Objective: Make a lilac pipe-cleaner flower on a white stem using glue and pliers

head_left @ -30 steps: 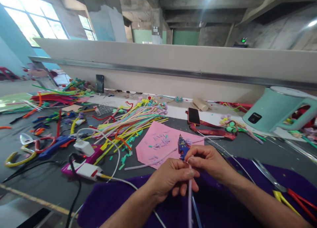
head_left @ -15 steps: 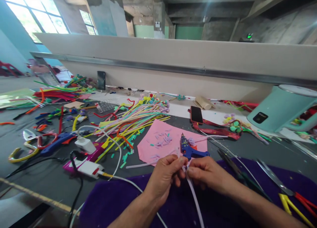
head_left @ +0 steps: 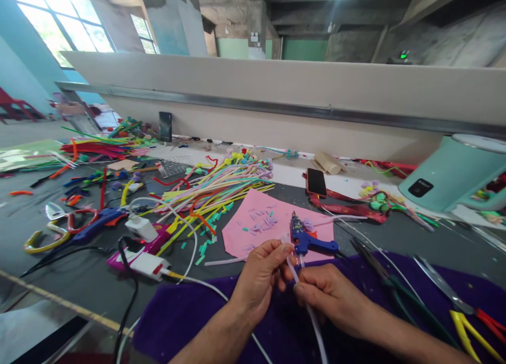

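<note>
A pale lilac pipe cleaner (head_left: 315,324) runs between my two hands and hangs down over the purple cloth (head_left: 197,311). My left hand (head_left: 263,272) pinches its upper end between thumb and fingers. Lower along the same strip, my right hand (head_left: 332,295) has its thumb and fingers closed on it. Just beyond my hands a blue glue gun (head_left: 312,242) lies on a pink sheet (head_left: 241,224). Short lilac cut pieces (head_left: 261,222) are scattered over that sheet. What lies inside my left fingertips is partly hidden.
Left of the sheet lie a bundle of coloured pipe cleaners (head_left: 213,182), a power strip (head_left: 138,258) with cables, and scissors (head_left: 47,232). Pliers (head_left: 379,269) and red-yellow-handled scissors (head_left: 446,285) lie at right. A phone (head_left: 316,182) and a teal kettle (head_left: 443,174) stand farther back.
My right hand has moved slightly down and away from my left, leaving a length of lilac pipe cleaner showing between them. The view has shifted slightly.
</note>
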The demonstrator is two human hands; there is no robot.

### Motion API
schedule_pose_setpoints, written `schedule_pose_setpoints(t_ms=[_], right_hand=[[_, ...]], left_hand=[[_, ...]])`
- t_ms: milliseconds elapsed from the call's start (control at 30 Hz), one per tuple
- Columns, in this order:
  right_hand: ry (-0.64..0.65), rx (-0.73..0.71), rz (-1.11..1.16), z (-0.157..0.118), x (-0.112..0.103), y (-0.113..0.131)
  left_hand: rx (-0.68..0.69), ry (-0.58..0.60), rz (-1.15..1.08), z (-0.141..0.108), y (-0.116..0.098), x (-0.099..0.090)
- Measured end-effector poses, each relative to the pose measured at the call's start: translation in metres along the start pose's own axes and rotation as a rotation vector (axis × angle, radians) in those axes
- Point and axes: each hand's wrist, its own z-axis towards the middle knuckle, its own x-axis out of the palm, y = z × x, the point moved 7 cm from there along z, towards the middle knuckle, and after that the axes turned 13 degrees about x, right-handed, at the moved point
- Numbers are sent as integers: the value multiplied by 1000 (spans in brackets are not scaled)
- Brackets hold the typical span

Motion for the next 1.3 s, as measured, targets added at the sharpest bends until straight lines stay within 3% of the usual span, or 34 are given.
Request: schedule_pose_setpoints(t_ms=[267, 433, 567, 633, 733, 867, 933, 1000, 1100, 1300], right_hand=[[-4, -51, -367, -11, 16, 17], [189, -45, -476, -16, 42, 18], [374, -182, -696, -28, 62, 14], [396, -245, -850, -34, 60, 12], [207, -234, -894, -28, 28, 15], [-411, -25, -861, -4, -46, 12], [-594, 46, -943, 5, -63, 6], [-628, 58, -1017, 12, -66, 0], [-542, 65, -1062, 19, -62, -11], [-480, 129, -914, 33, -70, -33]], left_hand=[[7, -98, -99, 2, -2, -9], [13, -141, -204, 7, -10, -21], [173, -282, -335, 14, -38, -46], [231, -300, -398, 16, -49, -51], [222, -263, -430, 16, -50, -49], [119, -191, -346, 12, -34, -37], [103, -169, -308, 10, -29, -33], [103, -155, -282, 9, -28, -30], [88, -143, -247, 9, -27, -27], [52, -124, -196, 7, -23, -23]])
